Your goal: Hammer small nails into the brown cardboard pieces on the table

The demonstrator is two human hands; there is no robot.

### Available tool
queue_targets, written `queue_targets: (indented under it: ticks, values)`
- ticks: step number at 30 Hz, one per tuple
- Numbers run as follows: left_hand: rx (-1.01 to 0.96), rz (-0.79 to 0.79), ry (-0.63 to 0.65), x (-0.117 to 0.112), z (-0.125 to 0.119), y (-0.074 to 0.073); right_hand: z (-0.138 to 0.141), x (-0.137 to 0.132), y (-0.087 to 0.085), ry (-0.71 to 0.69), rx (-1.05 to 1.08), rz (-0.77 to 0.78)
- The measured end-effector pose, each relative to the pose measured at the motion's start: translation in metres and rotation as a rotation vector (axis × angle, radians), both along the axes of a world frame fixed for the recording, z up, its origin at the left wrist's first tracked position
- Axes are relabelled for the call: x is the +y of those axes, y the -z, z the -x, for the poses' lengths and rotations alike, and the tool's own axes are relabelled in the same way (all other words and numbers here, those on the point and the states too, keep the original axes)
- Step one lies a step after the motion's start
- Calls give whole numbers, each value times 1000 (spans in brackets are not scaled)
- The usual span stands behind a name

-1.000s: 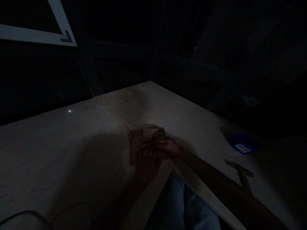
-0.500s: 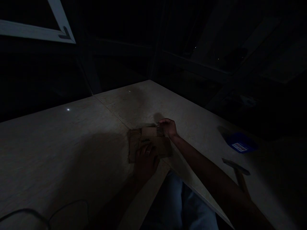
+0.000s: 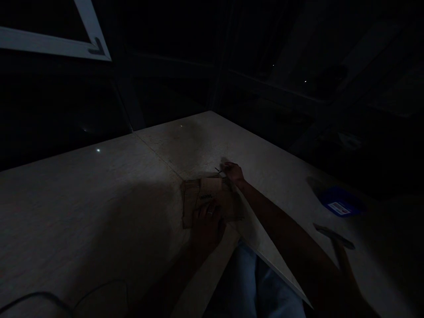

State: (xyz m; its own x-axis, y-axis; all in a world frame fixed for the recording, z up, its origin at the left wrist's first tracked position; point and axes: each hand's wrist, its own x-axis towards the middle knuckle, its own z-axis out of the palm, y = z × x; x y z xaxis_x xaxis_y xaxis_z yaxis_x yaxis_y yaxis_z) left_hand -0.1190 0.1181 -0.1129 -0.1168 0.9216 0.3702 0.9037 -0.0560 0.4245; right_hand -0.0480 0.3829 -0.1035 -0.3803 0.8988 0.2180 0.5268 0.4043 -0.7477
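Observation:
The scene is very dark. A flat brown cardboard piece [image 3: 212,194] lies on the pale board [image 3: 99,207] where two panels meet at a corner. My left hand [image 3: 207,223], a ring on one finger, rests flat on the cardboard's near edge with its fingers spread. My right hand [image 3: 232,172] is at the cardboard's far right corner, its fingers pinched on a thin dark sliver that looks like a small nail [image 3: 217,169], just above the board.
A hammer [image 3: 334,238] lies on the right panel beside my right forearm. Beyond it sits a small blue box [image 3: 339,203] with a white label. A dark cable [image 3: 49,298] loops at the lower left. A white frame corner [image 3: 89,44] shows top left.
My right hand left the middle of the cardboard, moved to its far right corner and now pinches a small thin object. My left hand stayed pressed on the cardboard.

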Motion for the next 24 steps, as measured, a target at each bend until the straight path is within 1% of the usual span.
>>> queue_targets:
  ticks: [2,4,6,7,9,10,12,14,17,20,24]
  values:
    - [-11,6,-3,0,0,-1,-5,-10,-12,-4,-20,-18]
    - [-14,3,-10,-1,-1,-2,-9,-29,-23,-65,-18,-32]
    - [-11,4,-6,-1,-1,-3,-10,-56,-32,-184,-22,-35]
    - [-8,9,-1,-1,-1,-4,-10,-70,-36,-273,-38,-48]
    - [-2,19,8,0,-2,-5,-6,-96,-40,-499,-188,-186]
    - [1,26,6,0,-2,-6,-4,-106,-42,-565,-286,-233]
    - [3,32,-3,0,-1,-7,0,-120,-42,-640,-450,-275]
    - [2,38,-5,0,-1,-8,3,-124,-41,-694,-556,-294]
    - [-1,46,-1,0,-1,-9,2,-121,-38,-761,-608,-331]
    - [-2,39,-4,0,-1,-7,-3,-116,-35,-804,-567,-361]
    - [6,18,-19,0,-1,-5,-9,-114,-32,-841,-444,-375]
